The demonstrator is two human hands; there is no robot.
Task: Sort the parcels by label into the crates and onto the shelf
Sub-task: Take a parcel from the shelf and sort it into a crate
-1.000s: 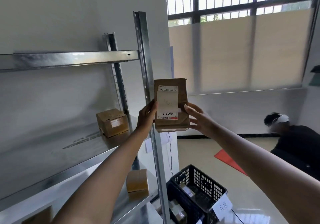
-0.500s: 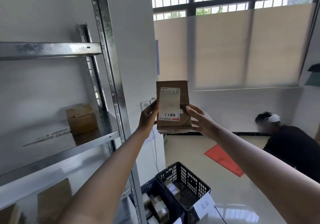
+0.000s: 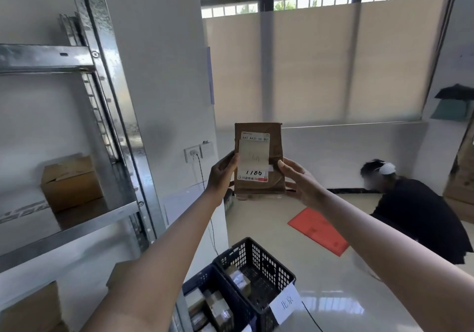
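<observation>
The brown parcel (image 3: 259, 161) stands upright in the air, long axis vertical, its label (image 3: 254, 156) facing the camera. The left hand (image 3: 221, 175) and the right hand (image 3: 298, 181) grip its two sides with curled fingers. Compared with before, the metal shelf (image 3: 77, 219) has slid further left in the view. Below are two dark crates (image 3: 256, 262) with small parcels; a person (image 3: 415, 211) crouches at right

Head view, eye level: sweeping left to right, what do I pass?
Box on the shelf → shelf post → wall socket → left hand → parcel → right hand → crouching person.
</observation>
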